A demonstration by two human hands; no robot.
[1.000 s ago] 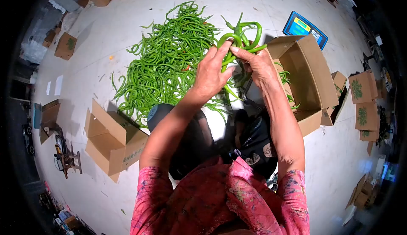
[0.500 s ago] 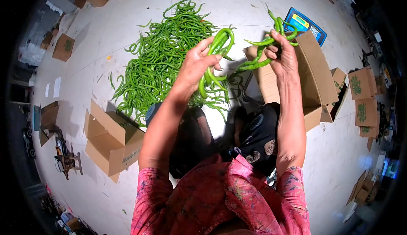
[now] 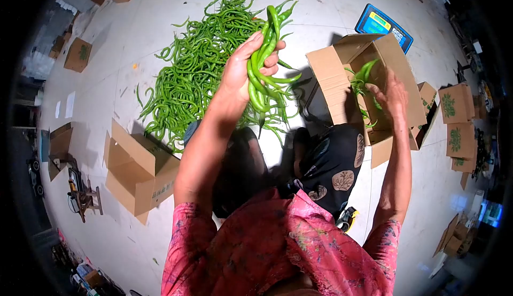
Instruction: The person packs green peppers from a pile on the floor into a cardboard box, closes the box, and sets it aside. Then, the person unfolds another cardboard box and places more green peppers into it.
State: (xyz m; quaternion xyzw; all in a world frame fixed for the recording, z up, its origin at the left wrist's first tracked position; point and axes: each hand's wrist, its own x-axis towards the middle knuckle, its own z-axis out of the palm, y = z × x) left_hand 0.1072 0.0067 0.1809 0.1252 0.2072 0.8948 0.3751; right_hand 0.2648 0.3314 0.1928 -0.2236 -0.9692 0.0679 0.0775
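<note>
My left hand (image 3: 243, 69) is closed around a bunch of long green chili peppers (image 3: 259, 66), held upright in front of the pile. Some of their curved ends hang below the fingers. My right hand (image 3: 391, 95) is over the open cardboard box (image 3: 334, 85) on the right. Its thumb and fingers look apart, with several green chili peppers (image 3: 365, 72) loose at the fingertips, inside the box opening; the far fingers are partly hidden. A large pile of green chili peppers (image 3: 197, 77) lies on the floor beyond my left arm.
A blue scale display (image 3: 383, 28) stands behind the right box. Another open cardboard box (image 3: 136, 173) sits at the left. A small wooden stool (image 3: 85, 197) is farther left. More cartons (image 3: 457, 103) stand at the right edge, with one carton (image 3: 78, 55) at the far left.
My right hand has moved right and down from above the box's edge to its opening, and its peppers have loosened. My left hand has turned its bunch more upright.
</note>
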